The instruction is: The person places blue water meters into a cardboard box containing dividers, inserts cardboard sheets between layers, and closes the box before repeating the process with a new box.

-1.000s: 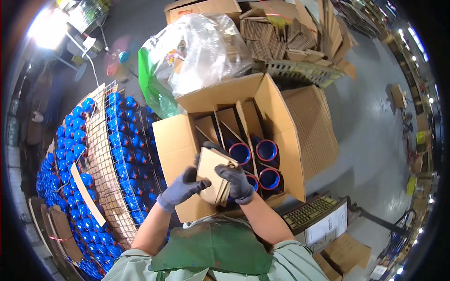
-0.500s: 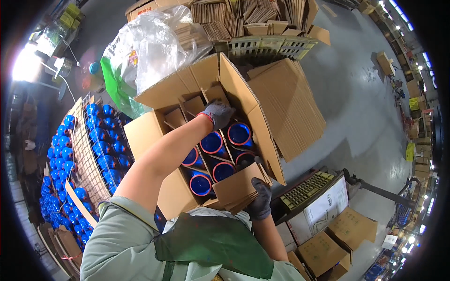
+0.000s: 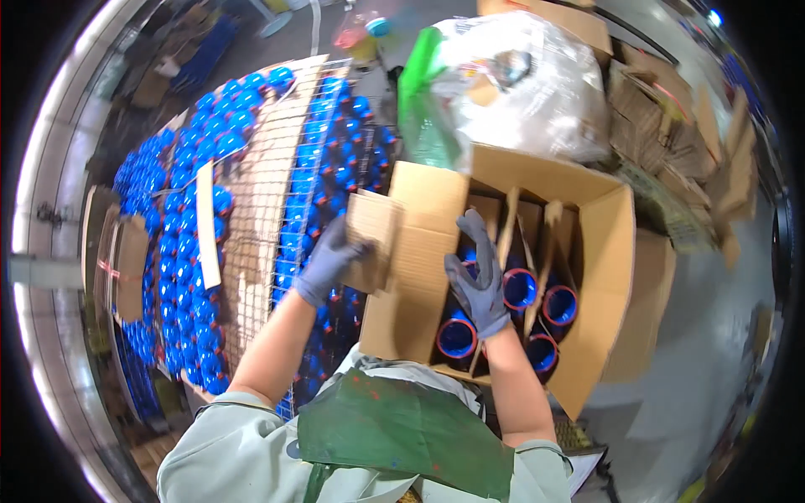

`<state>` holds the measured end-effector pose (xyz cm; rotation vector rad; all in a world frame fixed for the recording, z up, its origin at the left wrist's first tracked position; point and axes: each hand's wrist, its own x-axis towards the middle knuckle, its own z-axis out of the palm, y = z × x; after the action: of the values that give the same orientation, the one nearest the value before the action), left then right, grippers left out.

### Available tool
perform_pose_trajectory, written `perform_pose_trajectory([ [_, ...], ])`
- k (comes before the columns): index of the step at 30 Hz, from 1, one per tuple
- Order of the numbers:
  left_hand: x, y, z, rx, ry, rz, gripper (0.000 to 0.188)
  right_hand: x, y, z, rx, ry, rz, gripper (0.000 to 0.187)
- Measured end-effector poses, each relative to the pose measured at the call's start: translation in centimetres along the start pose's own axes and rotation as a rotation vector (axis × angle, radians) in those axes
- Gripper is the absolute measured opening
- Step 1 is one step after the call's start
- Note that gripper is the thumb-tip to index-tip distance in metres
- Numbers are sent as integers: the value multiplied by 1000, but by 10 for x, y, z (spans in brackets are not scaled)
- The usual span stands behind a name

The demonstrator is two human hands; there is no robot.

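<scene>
My left hand (image 3: 331, 261), in a grey glove, is closed on a small stack of brown cardboard pieces (image 3: 371, 239) beside the open carton. My right hand (image 3: 480, 281), also gloved, is over the left part of the carton (image 3: 419, 251) with its fingers apart; I see nothing in its grip. In the carton, shiny blue round-mouthed vessels with red rims, such as the near-left vessel (image 3: 457, 338) and the right vessel (image 3: 559, 305), stand between upright cardboard dividers (image 3: 509, 226). My right hand partly hides the vessels under it.
Left of the carton, many blue rounded vessels (image 3: 189, 293) lie in rows by a wire mesh panel (image 3: 260, 193). A clear plastic bag (image 3: 537, 92) with a green part is behind the carton. Stacked cardboard (image 3: 646, 109) fills a crate at the far right.
The cardboard pieces have passed from my right hand to my left. My left hand has come out of the carton to its left side; my right hand is over the carton. The view has turned left.
</scene>
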<state>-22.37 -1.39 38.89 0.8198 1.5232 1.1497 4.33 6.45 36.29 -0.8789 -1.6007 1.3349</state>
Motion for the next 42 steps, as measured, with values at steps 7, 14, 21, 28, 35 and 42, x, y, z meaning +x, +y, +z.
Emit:
perform_pose_trajectory([
  [7, 28, -60, -310, 417, 292, -263, 70, 19, 71, 84, -968, -309, -154, 50],
  [14, 212, -92, -449, -496, 869, -200, 31, 31, 64, 99, -1119, -330, -96, 39],
  [21, 193, -88, -454, 383, 983, -178, 55, 33, 66, 105, -1174, -331, -74, 38],
  [28, 49, -52, -299, -728, -11, -408, 58, 24, 73, 99, -1149, -244, -133, 43],
  [35, -19, -1, -36, -290, -271, -621, 60, 23, 26, 102, 31, -10, 175, 60],
  [42, -4, 22, 91, -923, -807, -781, 67, 10, -16, -24, 750, 310, 500, 65],
])
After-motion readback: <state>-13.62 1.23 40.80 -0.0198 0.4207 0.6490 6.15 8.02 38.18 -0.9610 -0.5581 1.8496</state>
